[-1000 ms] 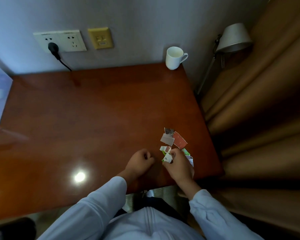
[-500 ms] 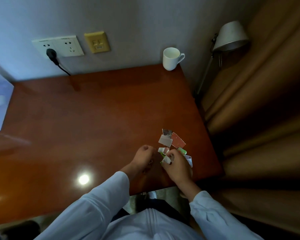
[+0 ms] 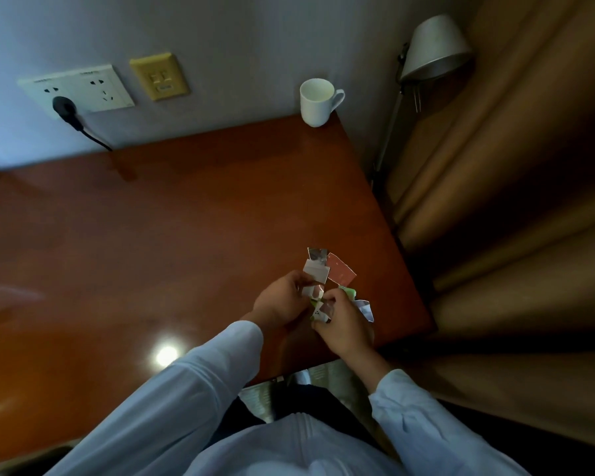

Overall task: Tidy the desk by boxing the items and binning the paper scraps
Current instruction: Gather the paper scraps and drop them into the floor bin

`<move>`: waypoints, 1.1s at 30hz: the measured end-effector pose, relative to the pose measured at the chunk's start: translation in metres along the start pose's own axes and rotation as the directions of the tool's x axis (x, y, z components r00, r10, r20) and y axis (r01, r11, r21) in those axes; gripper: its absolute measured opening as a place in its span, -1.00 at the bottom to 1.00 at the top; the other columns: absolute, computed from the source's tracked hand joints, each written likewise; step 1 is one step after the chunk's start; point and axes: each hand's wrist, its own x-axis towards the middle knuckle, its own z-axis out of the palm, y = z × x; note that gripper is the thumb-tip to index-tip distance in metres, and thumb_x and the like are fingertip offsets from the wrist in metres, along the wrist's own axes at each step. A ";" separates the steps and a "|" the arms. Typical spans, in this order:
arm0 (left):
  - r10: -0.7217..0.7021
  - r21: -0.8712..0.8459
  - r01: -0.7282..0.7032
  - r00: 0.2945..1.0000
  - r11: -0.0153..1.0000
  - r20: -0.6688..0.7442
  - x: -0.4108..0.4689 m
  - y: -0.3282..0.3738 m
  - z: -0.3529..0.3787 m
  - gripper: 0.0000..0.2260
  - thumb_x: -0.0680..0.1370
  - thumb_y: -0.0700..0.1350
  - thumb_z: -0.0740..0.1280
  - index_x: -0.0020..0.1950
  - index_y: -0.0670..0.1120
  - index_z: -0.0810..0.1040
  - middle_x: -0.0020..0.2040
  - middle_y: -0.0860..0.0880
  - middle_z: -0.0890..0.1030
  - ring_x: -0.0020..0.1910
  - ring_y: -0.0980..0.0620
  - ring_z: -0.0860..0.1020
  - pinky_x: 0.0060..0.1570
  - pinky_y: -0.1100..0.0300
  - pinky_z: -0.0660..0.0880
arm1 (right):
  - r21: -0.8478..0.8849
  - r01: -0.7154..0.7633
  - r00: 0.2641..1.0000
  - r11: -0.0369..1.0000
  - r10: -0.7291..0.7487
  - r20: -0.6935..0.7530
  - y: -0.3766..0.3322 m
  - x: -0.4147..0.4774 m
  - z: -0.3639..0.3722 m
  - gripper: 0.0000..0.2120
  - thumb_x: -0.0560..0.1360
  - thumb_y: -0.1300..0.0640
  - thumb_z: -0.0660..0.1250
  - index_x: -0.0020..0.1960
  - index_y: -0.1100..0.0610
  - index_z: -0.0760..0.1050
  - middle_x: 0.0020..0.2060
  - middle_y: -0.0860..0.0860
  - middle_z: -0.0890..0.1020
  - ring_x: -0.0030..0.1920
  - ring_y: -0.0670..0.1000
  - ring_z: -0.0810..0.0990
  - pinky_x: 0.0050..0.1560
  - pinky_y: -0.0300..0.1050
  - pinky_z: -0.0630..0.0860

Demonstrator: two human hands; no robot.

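1. The paper scraps [image 3: 340, 273] are bunched near the right front corner of the surface [image 3: 152, 252]. A red one and a grey-white one lie just beside each other, with a tiny photo-looking bit tucked behind them. A green piece and a white piece are partly hidden by the right hand.
2. The left hand [image 3: 282, 300] is parked just left of the pile, and its grip is curled and pinched on a pale scrap [image 3: 310, 290].
3. The right hand [image 3: 346, 326] is held right next to it, knuckles nearly touching. Its grip is clamped on a spotted scrap [image 3: 320, 313], white and green with dark dots. Whether that piece is clear of the wood can't be told.
4. A white mug [image 3: 318, 103] is stood upright at the far right corner, against the wall, handle turned right, well apart from the scraps.
5. On the wall behind, a wall socket [image 3: 83, 87] with a black plug [image 3: 64, 108] stuck in it is seen, and a yellow plate [image 3: 160, 77] just beside it.
6. Off the right edge, a lamp [image 3: 433, 46] and a tan curtain [image 3: 512, 218] are visible.
7. Light-blue sleeves [image 3: 186, 389] are worn, and a bright glare [image 3: 167, 353] is reflected in the polish just beside the left one.
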 end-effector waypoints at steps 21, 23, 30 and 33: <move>0.017 0.133 -0.010 0.999 0.991 -0.051 -0.008 -0.013 0.009 -0.88 0.53 0.03 0.28 -0.14 0.02 0.45 -0.20 0.01 0.53 -0.19 -0.03 0.51 -0.27 0.17 0.37 | -0.159 0.005 1.000 0.987 0.000 0.028 -0.012 0.009 -0.010 -0.76 0.40 0.05 0.45 -0.08 -0.05 0.39 -0.18 -0.12 0.59 -0.14 -0.03 0.58 -0.24 -0.15 0.47; -0.060 -0.170 0.051 0.997 0.984 -0.047 -0.011 -0.013 0.005 -0.80 0.54 -0.02 0.29 -0.25 0.01 0.38 -0.31 0.02 0.48 -0.29 -0.01 0.45 -0.31 0.18 0.34 | -0.158 0.021 1.000 0.987 -0.019 0.014 -0.013 0.011 -0.010 -0.81 0.41 0.08 0.44 -0.15 -0.03 0.41 -0.27 -0.11 0.58 -0.21 -0.03 0.57 -0.27 -0.15 0.46; -0.269 -0.717 0.247 0.959 0.652 0.086 -0.029 -0.009 -0.017 -0.79 0.49 -0.25 0.17 -0.34 -0.07 0.34 -0.46 -0.05 0.33 -0.60 0.05 0.22 -0.52 0.31 0.15 | 0.502 -0.183 0.982 0.845 0.141 0.122 -0.032 0.015 -0.017 -0.85 0.37 0.21 0.51 -0.26 0.10 0.54 -0.35 -0.05 0.60 -0.30 -0.06 0.54 -0.30 -0.17 0.50; -0.295 -0.735 0.302 0.945 0.607 0.144 -0.032 -0.005 -0.020 -0.89 0.45 -0.21 0.13 -0.24 -0.10 0.40 -0.42 -0.07 0.33 -0.54 0.05 0.22 -0.43 0.25 0.19 | 0.691 -0.352 0.936 0.632 0.242 0.255 -0.038 0.014 -0.024 -0.89 0.43 0.25 0.41 -0.22 0.10 0.51 -0.45 -0.05 0.51 -0.49 -0.13 0.39 -0.54 -0.31 0.24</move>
